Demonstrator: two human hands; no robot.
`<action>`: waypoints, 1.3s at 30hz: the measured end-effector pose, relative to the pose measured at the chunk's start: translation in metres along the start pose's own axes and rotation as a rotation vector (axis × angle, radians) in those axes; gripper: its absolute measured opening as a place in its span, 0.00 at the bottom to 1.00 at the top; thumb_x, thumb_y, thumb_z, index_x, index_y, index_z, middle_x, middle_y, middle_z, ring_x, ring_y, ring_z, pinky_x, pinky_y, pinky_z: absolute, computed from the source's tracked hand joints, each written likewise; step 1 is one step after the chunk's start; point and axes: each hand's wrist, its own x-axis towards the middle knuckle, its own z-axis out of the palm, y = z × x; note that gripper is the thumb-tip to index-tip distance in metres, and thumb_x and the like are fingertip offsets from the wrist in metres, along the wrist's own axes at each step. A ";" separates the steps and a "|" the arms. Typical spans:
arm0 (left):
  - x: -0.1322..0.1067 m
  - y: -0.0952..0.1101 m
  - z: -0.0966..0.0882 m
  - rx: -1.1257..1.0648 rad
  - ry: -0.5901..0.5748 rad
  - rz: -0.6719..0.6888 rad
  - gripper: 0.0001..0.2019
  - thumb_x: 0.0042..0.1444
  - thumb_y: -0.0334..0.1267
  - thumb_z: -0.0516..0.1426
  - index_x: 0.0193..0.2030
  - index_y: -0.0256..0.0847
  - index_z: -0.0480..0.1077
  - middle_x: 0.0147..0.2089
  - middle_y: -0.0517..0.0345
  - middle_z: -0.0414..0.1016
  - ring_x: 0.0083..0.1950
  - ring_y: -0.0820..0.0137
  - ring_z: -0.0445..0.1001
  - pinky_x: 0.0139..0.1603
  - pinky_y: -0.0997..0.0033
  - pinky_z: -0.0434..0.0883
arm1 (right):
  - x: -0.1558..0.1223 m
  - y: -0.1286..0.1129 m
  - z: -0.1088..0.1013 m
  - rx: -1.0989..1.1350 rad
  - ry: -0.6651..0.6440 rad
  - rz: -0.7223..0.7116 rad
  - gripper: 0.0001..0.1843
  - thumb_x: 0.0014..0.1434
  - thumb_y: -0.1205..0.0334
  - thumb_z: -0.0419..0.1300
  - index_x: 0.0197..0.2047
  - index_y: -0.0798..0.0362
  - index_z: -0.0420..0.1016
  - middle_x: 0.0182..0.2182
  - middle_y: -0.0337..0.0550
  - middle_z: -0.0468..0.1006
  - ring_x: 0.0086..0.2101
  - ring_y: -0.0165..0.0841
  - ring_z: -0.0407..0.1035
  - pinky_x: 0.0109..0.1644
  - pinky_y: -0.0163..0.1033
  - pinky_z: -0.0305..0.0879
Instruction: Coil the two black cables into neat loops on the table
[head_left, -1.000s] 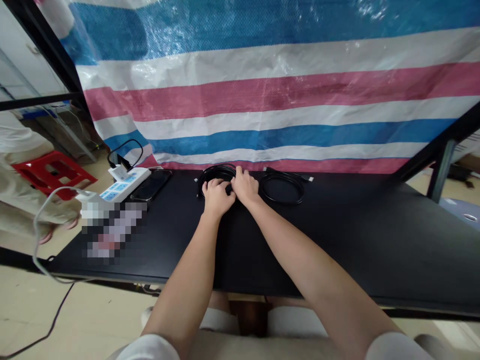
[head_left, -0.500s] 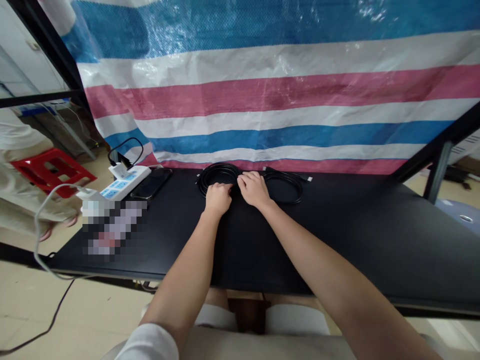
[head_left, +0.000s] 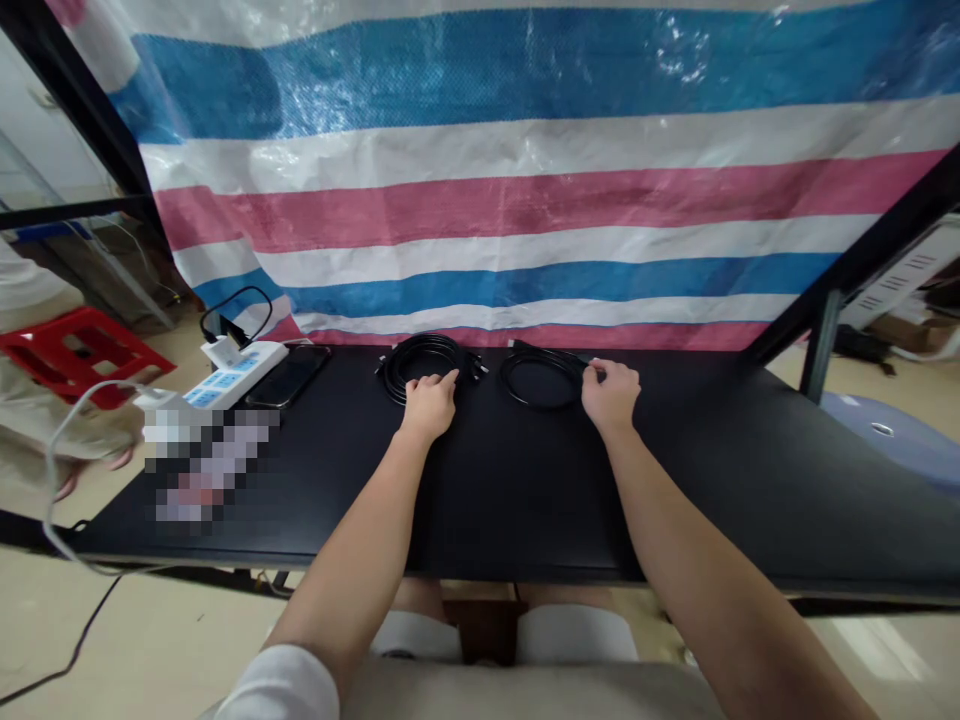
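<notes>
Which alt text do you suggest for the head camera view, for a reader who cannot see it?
Two hands rest on a black table: the left hand on one coiled black cable, the right hand at the edge of a second coil. A phone and a white power strip lie to the left, before a striped tarp.

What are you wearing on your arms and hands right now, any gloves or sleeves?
The left hand and right hand are bare: no gloves, and no watch, ring or bracelet shows. The left arm runs up into a white sleeve. The right arm shows no sleeve in view.
</notes>
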 end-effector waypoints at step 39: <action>0.001 0.026 0.020 -0.237 0.343 0.229 0.17 0.61 0.43 0.52 0.54 0.41 0.70 0.45 0.46 0.75 0.49 0.61 0.72 0.52 0.60 0.66 | -0.018 -0.018 0.005 0.385 0.012 -0.191 0.14 0.62 0.54 0.45 0.37 0.51 0.66 0.30 0.44 0.70 0.31 0.35 0.67 0.38 0.42 0.66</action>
